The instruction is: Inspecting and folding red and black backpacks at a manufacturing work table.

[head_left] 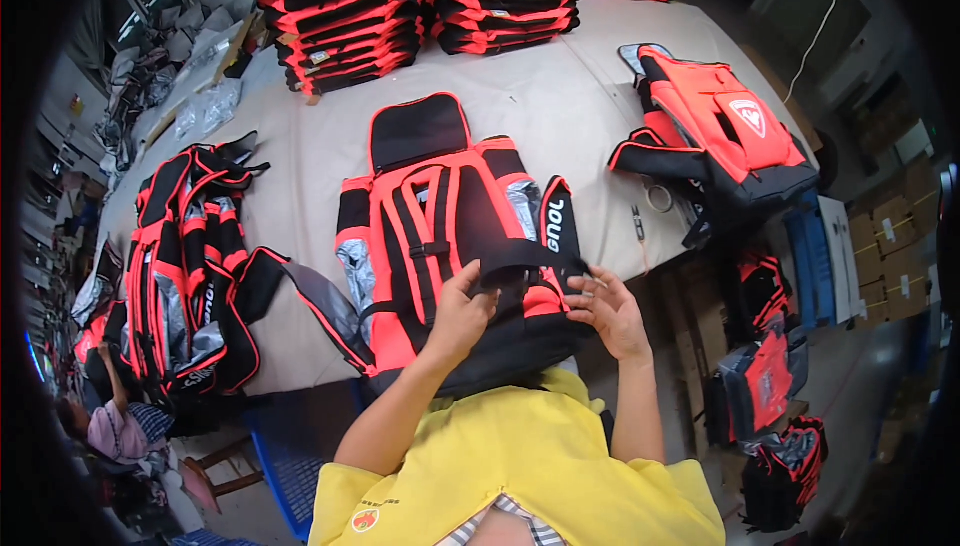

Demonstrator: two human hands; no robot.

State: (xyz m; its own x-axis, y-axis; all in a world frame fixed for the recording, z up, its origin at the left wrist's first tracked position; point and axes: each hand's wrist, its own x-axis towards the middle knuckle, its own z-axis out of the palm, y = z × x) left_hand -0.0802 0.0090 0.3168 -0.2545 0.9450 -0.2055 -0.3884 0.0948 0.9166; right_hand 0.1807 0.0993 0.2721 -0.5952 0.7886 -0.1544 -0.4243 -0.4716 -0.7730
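Note:
A red and black backpack (440, 236) lies back-side up on the grey table (300, 196), right in front of me. My left hand (462, 311) pinches a wide black strap (520, 258) that crosses the lower part of the backpack. My right hand (608, 311) holds the other end of the same strap near the backpack's lower right corner. The black top flap of the backpack points away from me.
Two stacks of folded red and black backpacks (345, 16) stand at the table's far edge. Another backpack (725, 131) lies at the right, a further one (195, 266) at the left. A person (115, 426) sits low at the left. Cardboard boxes (890, 246) stand at the right.

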